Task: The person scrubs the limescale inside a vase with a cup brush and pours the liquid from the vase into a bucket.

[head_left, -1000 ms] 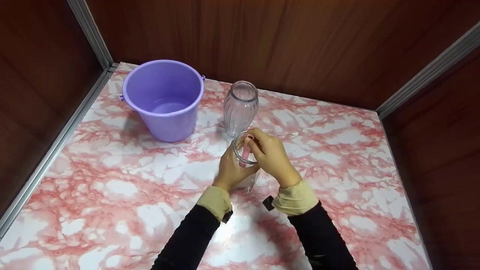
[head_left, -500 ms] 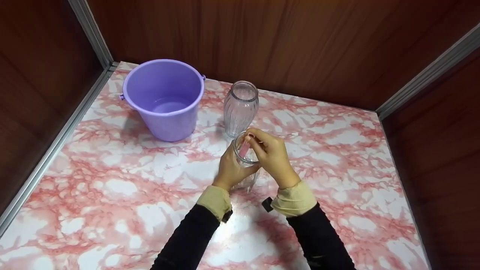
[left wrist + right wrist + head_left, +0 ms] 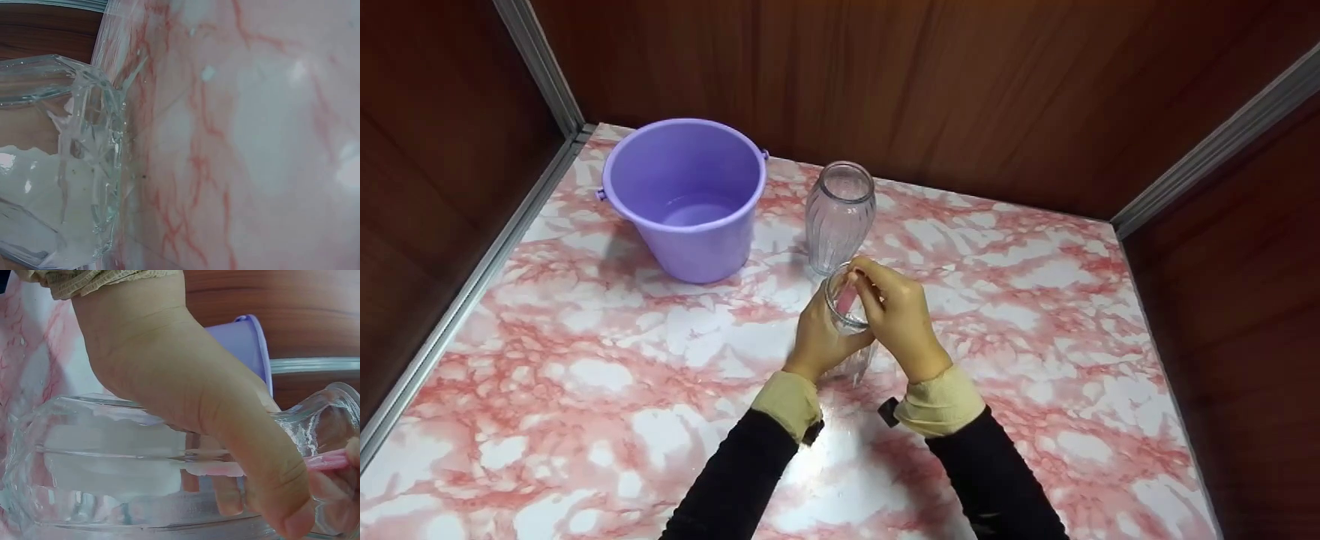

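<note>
In the head view my left hand (image 3: 821, 334) grips a clear ribbed glass vase (image 3: 855, 364) around its side. The right wrist view shows this hand's thumb (image 3: 281, 484) lying across the glass. My right hand (image 3: 904, 311) is over the vase's mouth and pinches the top of a pink handle (image 3: 846, 300) that slants down inside. A white, sponge-like head (image 3: 112, 455) sits within the lower part of the glass, in line with the handle. The left wrist view catches the vase's base (image 3: 107, 169) with white behind the glass.
A second clear glass vase (image 3: 840, 217) stands upright just behind the hands. To its left is a purple bucket (image 3: 705, 251) with some water in it. Brown wood-grain panels (image 3: 922, 90) enclose the red-and-white marbled table (image 3: 607, 420); small wet drops (image 3: 208, 73) dot its surface.
My right hand has shifted slightly left and the pink handle has changed its slant, with less of it showing inside the vase. My left hand holds nearly the same place.
</note>
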The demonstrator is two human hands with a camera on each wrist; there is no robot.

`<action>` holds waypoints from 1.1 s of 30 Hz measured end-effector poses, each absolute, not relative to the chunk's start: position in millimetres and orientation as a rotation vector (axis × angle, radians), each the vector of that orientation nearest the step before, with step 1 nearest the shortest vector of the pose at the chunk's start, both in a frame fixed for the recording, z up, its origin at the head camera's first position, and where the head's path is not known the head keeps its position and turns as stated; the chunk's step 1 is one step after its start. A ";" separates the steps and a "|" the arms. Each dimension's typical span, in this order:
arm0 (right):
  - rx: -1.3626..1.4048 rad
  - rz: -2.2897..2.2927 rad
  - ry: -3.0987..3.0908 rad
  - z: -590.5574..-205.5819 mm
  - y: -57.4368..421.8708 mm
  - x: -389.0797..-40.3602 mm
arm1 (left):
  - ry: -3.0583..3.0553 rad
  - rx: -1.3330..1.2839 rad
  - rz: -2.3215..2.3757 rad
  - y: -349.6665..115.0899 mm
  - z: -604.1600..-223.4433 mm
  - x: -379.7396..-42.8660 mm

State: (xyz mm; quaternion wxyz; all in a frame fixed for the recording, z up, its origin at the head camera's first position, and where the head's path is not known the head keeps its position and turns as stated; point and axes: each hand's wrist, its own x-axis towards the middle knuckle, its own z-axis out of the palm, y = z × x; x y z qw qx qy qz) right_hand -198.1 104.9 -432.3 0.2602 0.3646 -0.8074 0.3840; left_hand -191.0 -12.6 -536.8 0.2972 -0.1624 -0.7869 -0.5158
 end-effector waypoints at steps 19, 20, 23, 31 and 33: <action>1.044 0.877 -2.241 -430.1 105.8 -196.9 | -2.123 -0.387 -1.450 -13.0 -536.8 -189.1; 1.045 0.872 -2.253 -429.8 105.9 -197.1 | -2.123 -0.387 -1.452 -13.0 -536.8 -189.1; 1.050 0.874 -2.279 -429.1 105.8 -197.6 | -2.123 -0.387 -1.448 -13.1 -536.6 -188.9; 1.057 0.921 -2.299 -427.5 104.5 -198.8 | -2.113 -0.395 -1.426 -12.9 -537.0 -189.5; 1.061 0.927 -2.284 -427.7 104.1 -199.0 | -2.101 -0.405 -1.421 -13.0 -536.8 -189.6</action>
